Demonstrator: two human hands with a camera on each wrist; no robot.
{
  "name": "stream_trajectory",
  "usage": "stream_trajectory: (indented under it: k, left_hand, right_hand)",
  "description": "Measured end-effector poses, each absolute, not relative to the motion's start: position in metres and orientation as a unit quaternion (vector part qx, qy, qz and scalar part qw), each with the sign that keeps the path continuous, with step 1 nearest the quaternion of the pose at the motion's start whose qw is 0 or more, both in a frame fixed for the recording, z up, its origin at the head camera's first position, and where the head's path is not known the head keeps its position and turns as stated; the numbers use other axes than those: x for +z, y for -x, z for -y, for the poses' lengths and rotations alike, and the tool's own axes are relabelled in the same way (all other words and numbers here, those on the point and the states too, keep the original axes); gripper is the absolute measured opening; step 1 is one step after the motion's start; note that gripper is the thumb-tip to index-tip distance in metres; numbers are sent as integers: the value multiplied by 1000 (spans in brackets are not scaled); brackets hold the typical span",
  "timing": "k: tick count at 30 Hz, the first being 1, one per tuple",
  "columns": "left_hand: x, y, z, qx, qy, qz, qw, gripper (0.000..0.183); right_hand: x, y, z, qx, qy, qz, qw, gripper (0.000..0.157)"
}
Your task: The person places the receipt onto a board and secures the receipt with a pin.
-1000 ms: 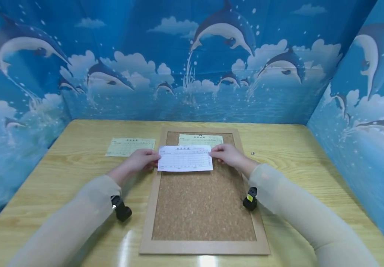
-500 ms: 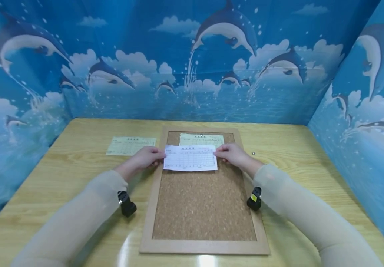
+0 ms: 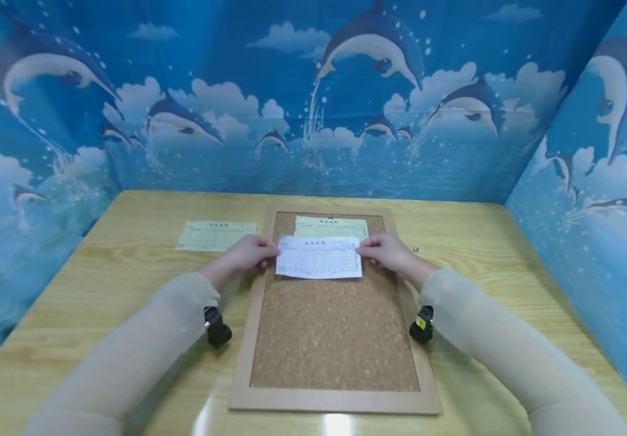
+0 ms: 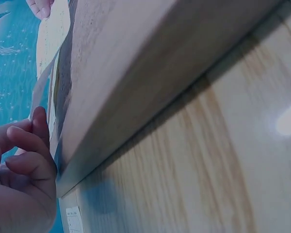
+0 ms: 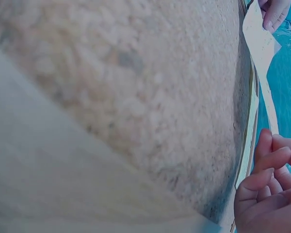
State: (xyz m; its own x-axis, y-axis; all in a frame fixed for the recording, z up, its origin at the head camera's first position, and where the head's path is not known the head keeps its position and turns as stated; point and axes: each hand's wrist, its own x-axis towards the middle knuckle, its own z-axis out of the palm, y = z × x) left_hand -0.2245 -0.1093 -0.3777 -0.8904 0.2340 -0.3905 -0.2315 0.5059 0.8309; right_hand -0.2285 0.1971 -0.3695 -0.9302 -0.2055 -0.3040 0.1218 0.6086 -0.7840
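Note:
A white printed form (image 3: 319, 258) is stretched between both hands over the upper part of a framed corkboard (image 3: 335, 339). My left hand (image 3: 245, 257) pinches its left edge between thumb and finger; the right hand (image 3: 392, 255) pinches the right edge. Both wrist views show the paper slightly bowed, raised off the cork. Just behind it, a pale green form (image 3: 331, 226) lies at the top of the board, its lower part hidden by the white one. A small pin (image 3: 330, 218) sits at that green form's top edge.
Another pale green form (image 3: 212, 236) lies on the wooden table (image 3: 144, 260), left of the board. A small shiny pin (image 3: 416, 249) is on the table to the right. Dolphin-printed curtains (image 3: 270, 97) stand behind and at the sides.
Both hands have carried the white form a little to the right, bringing it more squarely below the green form on the board. The pinching grips look the same.

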Motion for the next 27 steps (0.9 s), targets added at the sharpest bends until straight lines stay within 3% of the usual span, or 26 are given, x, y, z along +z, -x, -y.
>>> stream_trajectory:
  k: [8,27]
  left_hand:
    - [-377,226,97,469,13,-852,231,19]
    - [-375,222,78,354,-70,-916,174,14]
  right_hand:
    - [-368,227,-203,-431,10,-882,190,23]
    - [-370,223,-216,-378,0,-906,189,20]
